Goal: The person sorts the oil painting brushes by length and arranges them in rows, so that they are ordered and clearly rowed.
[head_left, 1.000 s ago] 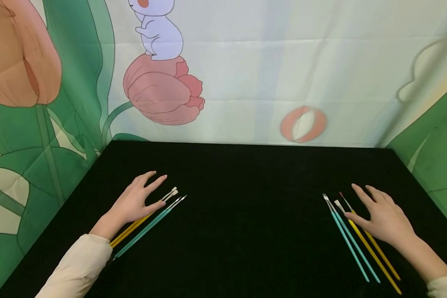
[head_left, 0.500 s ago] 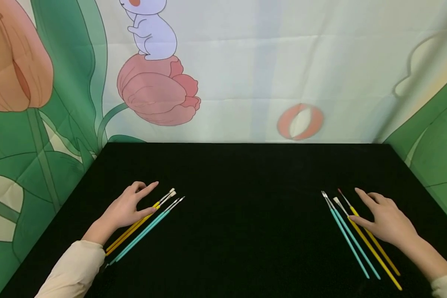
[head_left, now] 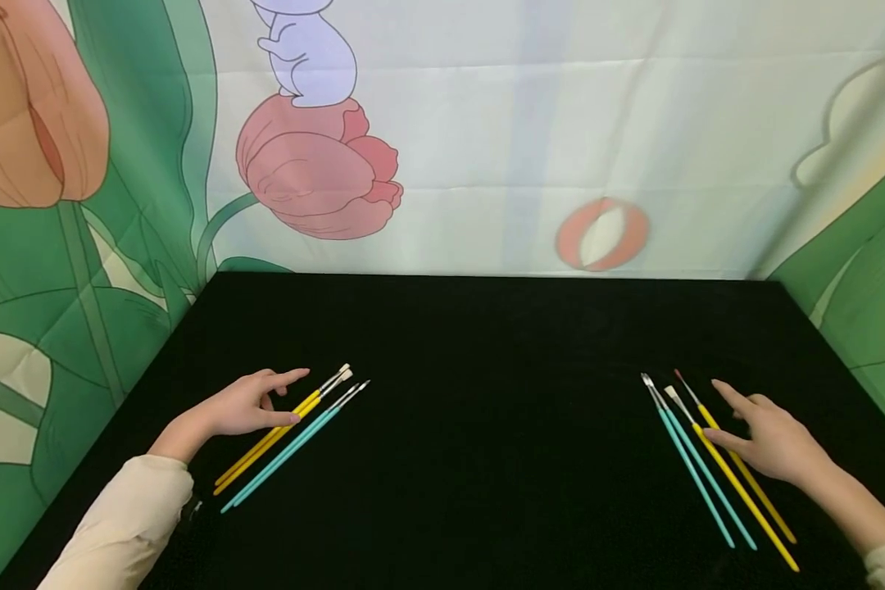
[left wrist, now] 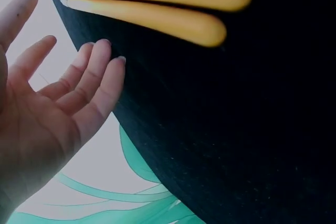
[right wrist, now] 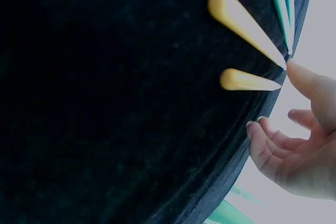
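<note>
The left hand [head_left: 245, 406] and right hand [head_left: 776, 439] hold nothing, fingers loosely parted; the yellow paintbrushes [head_left: 747, 499] look light, stiff and apt to roll, best pinched mid-handle.

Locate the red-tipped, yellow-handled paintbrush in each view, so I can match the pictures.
Head: the red-tipped paintbrush slants on the right, the outermost of that side's four, partly hidden.
Left wrist: not in the picture.
Right wrist: its handle is the lower of the two yellow ones, right of centre and just above mid-height; the red tip does not show.
Shared landmark: the black table surface, visible in all three.
</note>
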`<state>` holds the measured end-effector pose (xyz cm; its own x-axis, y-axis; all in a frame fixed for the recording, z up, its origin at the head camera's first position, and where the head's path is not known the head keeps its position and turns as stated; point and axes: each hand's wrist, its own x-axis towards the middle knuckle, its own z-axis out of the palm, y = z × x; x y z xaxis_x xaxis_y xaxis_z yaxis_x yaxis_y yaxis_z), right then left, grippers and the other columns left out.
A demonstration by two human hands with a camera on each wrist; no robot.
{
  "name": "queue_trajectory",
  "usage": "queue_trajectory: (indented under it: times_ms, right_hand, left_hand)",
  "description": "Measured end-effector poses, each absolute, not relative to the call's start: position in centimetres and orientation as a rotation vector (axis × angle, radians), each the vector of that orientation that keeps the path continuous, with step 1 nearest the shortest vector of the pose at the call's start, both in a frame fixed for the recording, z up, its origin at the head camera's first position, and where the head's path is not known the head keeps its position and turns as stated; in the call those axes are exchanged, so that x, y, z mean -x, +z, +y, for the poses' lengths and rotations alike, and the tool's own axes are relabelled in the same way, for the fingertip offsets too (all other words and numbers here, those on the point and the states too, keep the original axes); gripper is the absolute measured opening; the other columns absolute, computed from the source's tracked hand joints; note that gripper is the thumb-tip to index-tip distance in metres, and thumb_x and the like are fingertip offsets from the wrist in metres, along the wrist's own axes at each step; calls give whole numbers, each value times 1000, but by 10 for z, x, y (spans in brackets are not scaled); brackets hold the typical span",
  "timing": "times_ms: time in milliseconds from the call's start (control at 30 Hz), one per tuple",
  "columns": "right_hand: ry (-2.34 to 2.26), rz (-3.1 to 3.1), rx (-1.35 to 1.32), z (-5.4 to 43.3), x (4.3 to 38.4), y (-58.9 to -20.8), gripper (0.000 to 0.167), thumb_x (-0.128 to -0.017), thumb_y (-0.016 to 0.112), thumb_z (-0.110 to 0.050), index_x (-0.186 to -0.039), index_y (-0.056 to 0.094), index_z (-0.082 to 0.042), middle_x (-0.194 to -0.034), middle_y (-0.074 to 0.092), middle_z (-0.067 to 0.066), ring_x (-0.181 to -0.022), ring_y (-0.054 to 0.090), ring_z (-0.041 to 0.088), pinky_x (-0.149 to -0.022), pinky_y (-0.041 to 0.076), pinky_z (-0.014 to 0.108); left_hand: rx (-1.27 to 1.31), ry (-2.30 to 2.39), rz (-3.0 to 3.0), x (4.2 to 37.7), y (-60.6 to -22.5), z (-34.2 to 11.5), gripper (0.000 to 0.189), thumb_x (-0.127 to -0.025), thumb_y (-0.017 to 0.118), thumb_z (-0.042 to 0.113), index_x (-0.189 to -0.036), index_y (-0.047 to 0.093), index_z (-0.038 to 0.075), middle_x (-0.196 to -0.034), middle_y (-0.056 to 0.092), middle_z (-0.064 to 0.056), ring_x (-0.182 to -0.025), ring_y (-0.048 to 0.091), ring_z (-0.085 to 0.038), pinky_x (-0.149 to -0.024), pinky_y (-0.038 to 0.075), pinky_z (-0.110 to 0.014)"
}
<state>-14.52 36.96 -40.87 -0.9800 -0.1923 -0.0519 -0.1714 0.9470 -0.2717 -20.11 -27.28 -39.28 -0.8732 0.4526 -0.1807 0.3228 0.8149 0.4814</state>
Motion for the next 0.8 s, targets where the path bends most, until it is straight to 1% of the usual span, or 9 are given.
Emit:
queue_trajectory:
  times_ms: [167, 267, 367, 500, 633, 800]
  right_hand:
    - [-462, 2995, 280, 372, 146, -411, 74, -84, 63, -33, -135, 28, 9, -89, 52, 24, -60, 48, 14, -50, 40, 29]
    - [-525, 2953, 262, 372, 147, -411, 74, -83, 64, -32, -134, 30, 10, -89, 52, 19, -60, 49, 13, -50, 41, 28]
    - [-642, 2880, 227, 373, 147, -409, 73, -82, 66, -30, -133, 32, 10, -93, 52, 19, -59, 52, 12, -49, 45, 27]
    - [-810, 2765, 151, 373, 148, -407, 72, -80, 67, -27, -131, 34, 11, -95, 54, 18, -64, 57, 15, -52, 50, 27]
    - [-936, 2688, 87, 373, 148, -406, 68, -80, 67, -21, -130, 36, 12, -93, 55, 14, -68, 58, 17, -56, 52, 28]
    - [-1011, 2634, 37, 372, 148, -406, 67, -79, 68, -16, -130, 36, 13, -91, 55, 12, -68, 58, 18, -58, 53, 30]
  left_hand:
    - [-502, 716, 2625, 206, -395, -277, 68, -82, 66, 28, -138, 36, 5, -109, 47, -20, -64, 50, -14, -58, 45, -29]
    - [-441, 790, 2560, 210, -396, -279, 66, -81, 68, 23, -138, 38, 5, -112, 45, -22, -64, 53, -16, -59, 48, -30]
    - [-399, 851, 2513, 214, -397, -280, 62, -79, 68, 13, -135, 42, 4, -114, 44, -23, -66, 55, -17, -60, 50, -31]
    - [-349, 890, 2477, 218, -399, -281, 56, -77, 69, 5, -129, 50, 4, -115, 44, -23, -68, 57, -17, -62, 52, -32]
    - [-336, 926, 2451, 218, -398, -279, 51, -74, 70, 2, -124, 55, 2, -114, 42, -23, -65, 60, -18, -62, 53, -32]
    - [-346, 959, 2449, 217, -399, -279, 43, -72, 72, 1, -114, 62, -1, -111, 45, -19, -64, 60, -17, -61, 53, -32]
